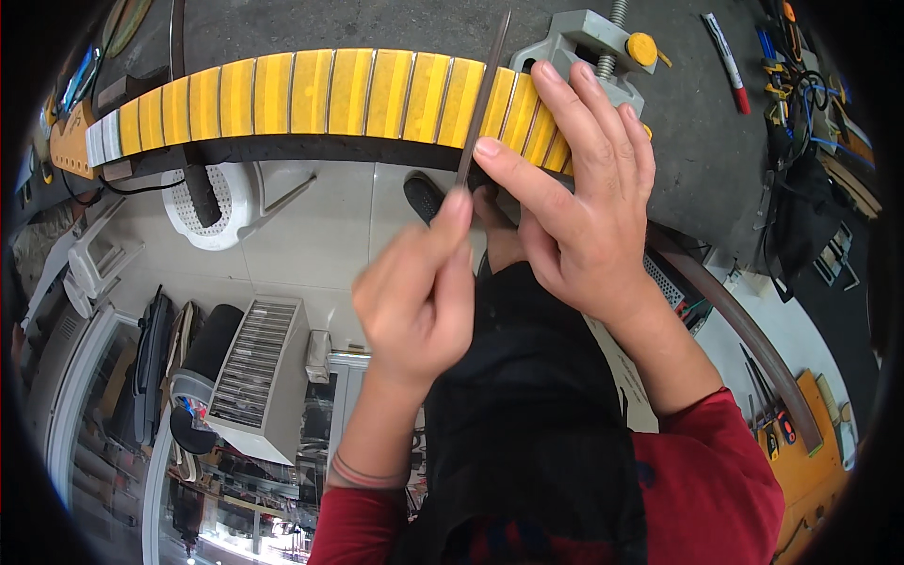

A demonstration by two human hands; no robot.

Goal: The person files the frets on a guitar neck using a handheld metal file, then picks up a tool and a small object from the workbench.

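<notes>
A guitar neck lies across the bench's near edge, yellow masking tape covering its fretboard between the bare metal frets. My left hand, slightly blurred, is closed around the lower end of a slim dark metal file. The file lies crosswise over the fretboard toward its right part, its tip reaching past the far side. My right hand rests with fingers stretched out on the taped right end. Its thumb tip is beside the file and seems to touch it. The fingers cover part of the last frets.
A grey clamp with a yellow knob stands behind the neck's right end. To its right lie a marker with a red cap and tangled tools and cables. A white stool stands below the bench at left.
</notes>
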